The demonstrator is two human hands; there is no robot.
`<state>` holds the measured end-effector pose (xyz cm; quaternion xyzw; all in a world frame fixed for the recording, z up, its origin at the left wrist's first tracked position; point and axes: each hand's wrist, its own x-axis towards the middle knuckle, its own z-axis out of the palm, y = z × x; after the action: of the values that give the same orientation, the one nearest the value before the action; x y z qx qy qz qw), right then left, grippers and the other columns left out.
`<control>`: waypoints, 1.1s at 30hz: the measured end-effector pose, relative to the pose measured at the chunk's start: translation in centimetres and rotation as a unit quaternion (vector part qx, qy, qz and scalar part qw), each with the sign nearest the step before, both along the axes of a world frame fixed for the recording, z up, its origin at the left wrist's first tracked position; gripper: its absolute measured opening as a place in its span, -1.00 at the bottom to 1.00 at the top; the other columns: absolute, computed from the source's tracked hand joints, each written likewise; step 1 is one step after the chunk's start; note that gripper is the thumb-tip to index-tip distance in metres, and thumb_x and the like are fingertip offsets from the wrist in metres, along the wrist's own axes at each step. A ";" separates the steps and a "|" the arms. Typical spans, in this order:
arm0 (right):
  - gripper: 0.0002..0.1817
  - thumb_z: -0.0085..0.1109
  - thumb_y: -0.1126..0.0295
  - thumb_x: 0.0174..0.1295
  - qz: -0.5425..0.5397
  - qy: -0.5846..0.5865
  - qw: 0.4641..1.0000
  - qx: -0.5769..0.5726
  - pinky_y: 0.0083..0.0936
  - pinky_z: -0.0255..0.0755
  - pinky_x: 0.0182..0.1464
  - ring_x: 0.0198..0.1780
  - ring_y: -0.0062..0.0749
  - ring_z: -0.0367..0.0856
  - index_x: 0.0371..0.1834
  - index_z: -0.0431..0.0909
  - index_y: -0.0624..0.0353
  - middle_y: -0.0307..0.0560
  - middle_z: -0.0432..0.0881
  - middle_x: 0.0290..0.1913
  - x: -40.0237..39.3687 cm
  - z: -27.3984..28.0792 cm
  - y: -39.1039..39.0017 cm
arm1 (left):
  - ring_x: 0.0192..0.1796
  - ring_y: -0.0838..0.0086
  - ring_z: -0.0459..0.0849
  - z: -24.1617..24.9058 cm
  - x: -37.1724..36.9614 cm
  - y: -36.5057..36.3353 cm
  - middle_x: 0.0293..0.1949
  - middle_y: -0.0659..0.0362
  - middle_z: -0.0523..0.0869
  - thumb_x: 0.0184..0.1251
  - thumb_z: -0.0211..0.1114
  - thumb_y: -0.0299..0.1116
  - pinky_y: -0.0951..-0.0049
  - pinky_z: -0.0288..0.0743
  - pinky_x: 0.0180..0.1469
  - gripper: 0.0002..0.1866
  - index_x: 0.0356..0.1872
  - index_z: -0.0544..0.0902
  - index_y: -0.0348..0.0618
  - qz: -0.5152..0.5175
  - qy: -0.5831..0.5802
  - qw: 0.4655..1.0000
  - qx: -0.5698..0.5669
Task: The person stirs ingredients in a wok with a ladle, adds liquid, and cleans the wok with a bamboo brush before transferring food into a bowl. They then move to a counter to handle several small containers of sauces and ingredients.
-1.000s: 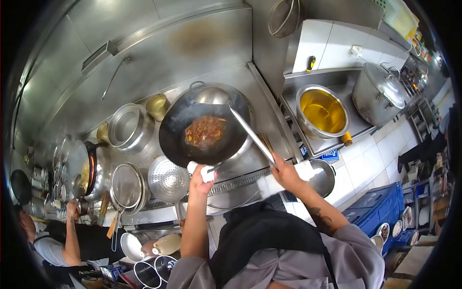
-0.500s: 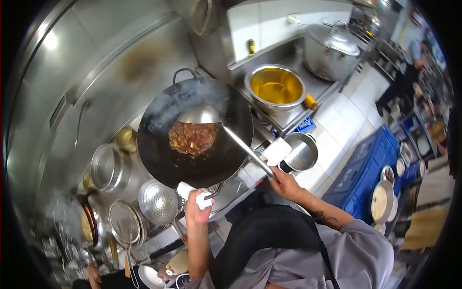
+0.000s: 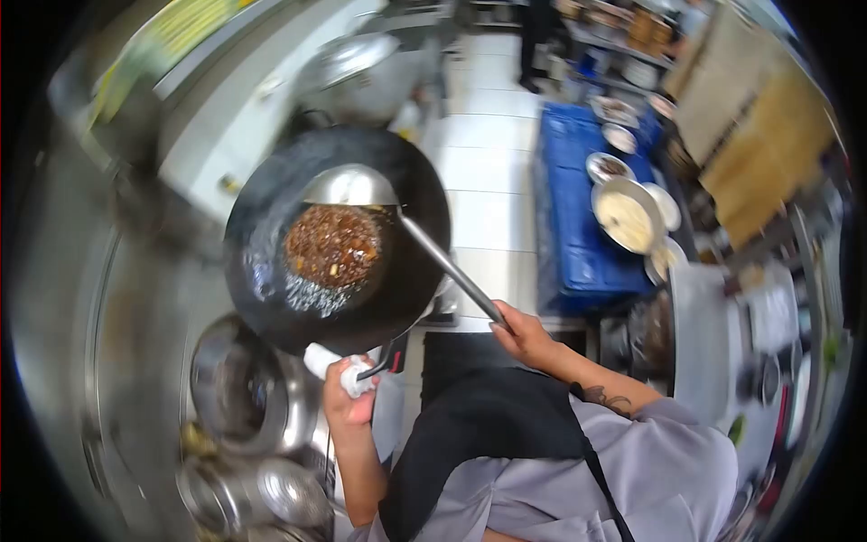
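Note:
My left hand is closed around the handle of a black wok, with a folded white cloth between hand and metal. The wok hangs in the air, away from the stove. Glossy dark-brown chopped food in thick sauce lies in its middle. My right hand grips the long handle of a steel ladle. The ladle's bowl is inside the wok, at the far edge of the food, its rounded underside facing up.
At lower left is the stove opening, with steel strainers near it. A lidded pot stands beyond the wok. On the right, a blue chest bears bowls and a pan. A steel counter and a distant person are also visible.
The wok has been lifted off the stove, and my body and view have turned right. Both hands keep their holds. The blue chest is now nearer the middle of the view.

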<state>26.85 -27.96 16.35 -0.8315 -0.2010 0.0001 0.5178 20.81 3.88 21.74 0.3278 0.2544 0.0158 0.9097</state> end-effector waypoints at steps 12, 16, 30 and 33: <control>-0.52 0.10 0.45 0.30 -0.288 0.013 0.957 -0.017 -0.37 0.46 -0.22 -0.30 -0.10 0.60 0.29 0.27 0.19 0.15 0.56 -0.25 -14.2 8.9 6.1 | -0.33 0.27 0.63 -1.0 7.4 5.1 -0.39 0.05 0.64 0.20 0.15 -0.34 0.30 0.53 -0.44 -0.82 -0.27 0.54 -0.22 -0.322 0.010 0.942 -0.095; -0.53 0.08 0.48 0.30 -0.382 0.034 0.922 -0.051 -0.36 0.47 -0.20 -0.28 -0.11 0.61 0.27 0.27 0.22 0.15 0.56 -0.27 -14.9 11.4 3.9 | -0.35 0.28 0.65 -3.1 11.1 0.3 -0.41 0.06 0.66 0.22 0.15 -0.33 0.30 0.54 -0.43 -0.85 -0.31 0.57 -0.18 -0.430 0.007 0.896 -0.106; -0.72 0.02 0.39 0.25 -0.521 0.154 0.831 -0.123 -0.10 0.43 -0.08 -0.16 0.23 0.60 -0.08 0.40 0.38 0.35 0.60 -0.30 -7.0 10.8 4.0 | -0.40 0.28 0.63 -3.9 19.6 -8.1 -0.44 0.05 0.65 0.23 0.12 -0.37 0.29 0.52 -0.44 -0.88 -0.33 0.55 -0.19 -0.614 0.056 0.786 -0.045; -0.73 0.05 0.41 0.30 -0.448 0.276 0.850 0.031 -0.52 0.36 -0.52 -0.60 -0.47 0.48 -0.01 0.41 0.33 -0.10 0.49 -0.51 -6.2 14.4 6.4 | -0.44 0.30 0.62 -4.8 20.8 -8.5 -0.47 0.08 0.65 0.24 0.12 -0.36 0.28 0.52 -0.45 -0.88 -0.35 0.55 -0.18 -0.631 0.071 0.771 -0.047</control>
<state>20.69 -21.61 30.77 -0.7806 0.3443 -0.0088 0.5216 41.58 -4.65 16.92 0.3715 0.0543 -0.5974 0.7086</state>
